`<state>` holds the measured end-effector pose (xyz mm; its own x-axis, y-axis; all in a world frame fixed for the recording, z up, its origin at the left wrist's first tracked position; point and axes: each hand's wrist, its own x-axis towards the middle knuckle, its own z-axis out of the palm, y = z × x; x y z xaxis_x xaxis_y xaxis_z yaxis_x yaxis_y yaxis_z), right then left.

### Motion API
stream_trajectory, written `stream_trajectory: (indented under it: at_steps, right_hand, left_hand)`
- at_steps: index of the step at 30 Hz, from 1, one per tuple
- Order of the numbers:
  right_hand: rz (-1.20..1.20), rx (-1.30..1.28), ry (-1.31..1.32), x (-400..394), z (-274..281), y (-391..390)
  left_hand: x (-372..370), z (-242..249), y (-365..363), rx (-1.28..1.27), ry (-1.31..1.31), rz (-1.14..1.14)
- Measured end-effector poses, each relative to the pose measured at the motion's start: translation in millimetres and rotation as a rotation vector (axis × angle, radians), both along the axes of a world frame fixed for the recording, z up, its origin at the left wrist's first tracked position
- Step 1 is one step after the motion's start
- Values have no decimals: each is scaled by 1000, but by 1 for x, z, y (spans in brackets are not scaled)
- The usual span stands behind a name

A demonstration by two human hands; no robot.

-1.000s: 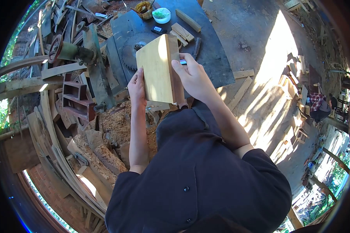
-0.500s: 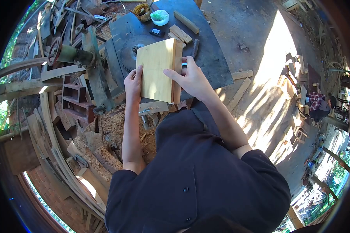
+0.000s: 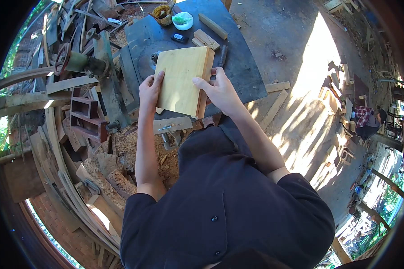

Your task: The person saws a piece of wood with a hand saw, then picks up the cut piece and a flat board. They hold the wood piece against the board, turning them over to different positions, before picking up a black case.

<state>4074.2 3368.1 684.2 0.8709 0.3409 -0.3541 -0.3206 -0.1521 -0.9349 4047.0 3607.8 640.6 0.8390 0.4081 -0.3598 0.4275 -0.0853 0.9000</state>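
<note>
Between my two hands is a thick, pale wooden board (image 3: pixel 182 80), squarish, its face tilted up toward me and a darker layered edge showing on the right. My left hand (image 3: pixel 151 92) grips its left edge, thumb lying on the face. On the opposite side, my right hand (image 3: pixel 221 93) clasps the edge with the thumb at the front and fingers behind, partly hidden. The board is held up above the near part of a dark metal saw table (image 3: pixel 247 67), covering some of the round saw blade there.
On the table lie small wood pieces (image 3: pixel 206 39), a longer strip (image 3: pixel 212 27), a white bowl with something green (image 3: pixel 183 20), a basket (image 3: pixel 162 15) and a dark tool (image 3: pixel 223 56). Scrap timber (image 3: pixel 58 148) crowds the left. Another person (image 3: pixel 366 119) is far right.
The board has shifted slightly and turned a little, showing more of its right edge. Both hands have kept hold of it, the left moving slightly left.
</note>
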Motion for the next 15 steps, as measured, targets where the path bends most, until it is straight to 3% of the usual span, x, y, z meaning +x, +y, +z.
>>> stream_trajectory:
  at_steps: [3, 7, 11, 13, 15]
  right_hand:
    - [-82, 170, 31, -3, -2, 4]
    - [-90, 213, 93, -2, 4, 7]
    - [-165, 282, 171, 1, 0, 5]
    - [-175, 300, 217, 6, -7, 1]
    - [-185, 410, 352, 12, -12, -4]
  left_hand:
    - [4, 13, 1, 84, 23, -32]
    - [13, 17, 8, 144, 50, -44]
    - [22, 7, 34, 192, -111, -39]
    - [23, 15, 44, -22, -67, 20]
    - [21, 22, 41, -36, -93, 79]
